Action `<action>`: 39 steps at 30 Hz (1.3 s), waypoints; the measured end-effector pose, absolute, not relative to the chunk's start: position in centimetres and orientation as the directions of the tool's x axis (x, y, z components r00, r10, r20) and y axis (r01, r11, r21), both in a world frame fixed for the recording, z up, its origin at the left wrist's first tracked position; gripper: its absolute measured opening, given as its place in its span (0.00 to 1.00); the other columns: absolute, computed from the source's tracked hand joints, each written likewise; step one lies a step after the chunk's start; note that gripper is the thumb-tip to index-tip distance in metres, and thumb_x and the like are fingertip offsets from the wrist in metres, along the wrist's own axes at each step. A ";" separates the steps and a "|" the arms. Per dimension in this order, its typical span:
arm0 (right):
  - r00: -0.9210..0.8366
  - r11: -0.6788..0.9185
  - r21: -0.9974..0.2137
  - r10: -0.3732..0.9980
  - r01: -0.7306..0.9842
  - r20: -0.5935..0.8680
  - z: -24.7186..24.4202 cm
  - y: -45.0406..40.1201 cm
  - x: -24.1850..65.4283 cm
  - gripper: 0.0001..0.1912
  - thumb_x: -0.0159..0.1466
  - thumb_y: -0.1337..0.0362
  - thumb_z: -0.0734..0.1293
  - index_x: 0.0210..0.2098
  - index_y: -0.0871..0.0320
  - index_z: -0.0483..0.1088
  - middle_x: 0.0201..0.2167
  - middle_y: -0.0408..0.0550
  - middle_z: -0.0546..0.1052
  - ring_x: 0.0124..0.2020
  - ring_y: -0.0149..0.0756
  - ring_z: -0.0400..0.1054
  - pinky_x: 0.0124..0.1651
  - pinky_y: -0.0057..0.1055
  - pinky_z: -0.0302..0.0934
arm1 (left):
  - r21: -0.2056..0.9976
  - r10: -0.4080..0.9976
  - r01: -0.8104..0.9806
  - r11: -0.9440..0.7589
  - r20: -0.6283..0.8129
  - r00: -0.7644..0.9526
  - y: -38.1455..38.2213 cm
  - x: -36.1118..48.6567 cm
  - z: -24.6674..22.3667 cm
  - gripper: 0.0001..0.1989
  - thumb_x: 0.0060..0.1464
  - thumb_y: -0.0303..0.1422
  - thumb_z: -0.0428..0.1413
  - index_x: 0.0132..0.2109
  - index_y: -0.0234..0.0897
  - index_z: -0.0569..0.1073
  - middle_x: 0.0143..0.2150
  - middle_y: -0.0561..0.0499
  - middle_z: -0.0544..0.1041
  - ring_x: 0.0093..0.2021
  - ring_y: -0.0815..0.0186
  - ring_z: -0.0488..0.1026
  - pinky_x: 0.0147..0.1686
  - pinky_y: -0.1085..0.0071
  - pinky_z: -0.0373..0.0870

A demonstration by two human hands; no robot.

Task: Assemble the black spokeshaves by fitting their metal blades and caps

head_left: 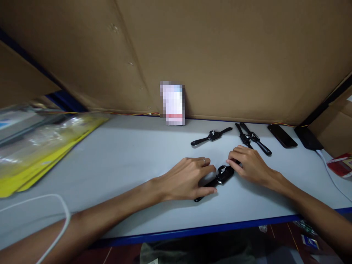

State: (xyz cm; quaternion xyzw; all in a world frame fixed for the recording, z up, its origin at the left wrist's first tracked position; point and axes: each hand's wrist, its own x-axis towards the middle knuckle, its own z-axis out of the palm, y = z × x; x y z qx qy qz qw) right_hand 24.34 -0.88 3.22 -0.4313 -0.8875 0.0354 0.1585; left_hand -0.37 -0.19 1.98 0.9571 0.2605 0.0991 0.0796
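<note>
A black spokeshave (226,174) with a silver screw on its body lies at a slant near the front of the table. My left hand (189,179) is curled over its left handle, the thumb across the handle and the other fingers on the far side; the handle's end sticks out below. With fingers and thumb closed, my right hand (247,165) grips the right handle, which it mostly hides. Behind my hands lies another black spokeshave (213,135). Two more overlap in a cross, one spokeshave (257,138) leaning over the other spokeshave (243,136).
A blurred-out upright card or screen (174,104) leans against the cardboard wall (220,55). Dark phone-like devices (282,136) (308,138) lie back right, one with a white cable (327,168). Yellow sheets and clear plastic (49,157) cover the left. A white cord (66,209) hangs over my left forearm.
</note>
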 end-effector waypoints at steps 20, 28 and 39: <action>-0.551 0.599 -0.103 0.781 0.794 0.294 2.7 -2.2 23.0 0.21 0.71 0.51 0.63 0.28 0.59 0.70 0.25 0.46 0.72 0.26 0.32 0.61 0.30 0.32 0.47 | 0.038 0.507 0.507 -0.861 0.119 0.853 -0.3 0.1 1.6 0.10 0.68 0.38 0.47 0.41 0.36 0.67 0.29 0.51 0.73 0.27 0.64 0.69 0.27 0.67 0.59; -0.382 0.401 -0.152 0.913 0.903 0.142 2.3 -2.4 22.0 0.23 0.69 0.50 0.62 0.23 0.57 0.70 0.20 0.45 0.72 0.21 0.32 0.58 0.27 0.33 0.40 | 0.000 0.547 0.552 -0.834 0.136 0.826 -0.9 0.5 1.5 0.12 0.66 0.37 0.45 0.39 0.37 0.68 0.27 0.50 0.73 0.26 0.64 0.69 0.25 0.66 0.58; -0.292 0.296 -0.226 0.955 0.928 0.052 2.5 -2.4 21.3 0.19 0.68 0.56 0.63 0.23 0.57 0.70 0.20 0.43 0.73 0.22 0.31 0.59 0.28 0.32 0.41 | 0.028 0.621 0.621 -0.783 0.093 0.778 -1.6 1.4 1.8 0.12 0.66 0.35 0.46 0.38 0.35 0.70 0.30 0.48 0.76 0.28 0.62 0.72 0.29 0.66 0.63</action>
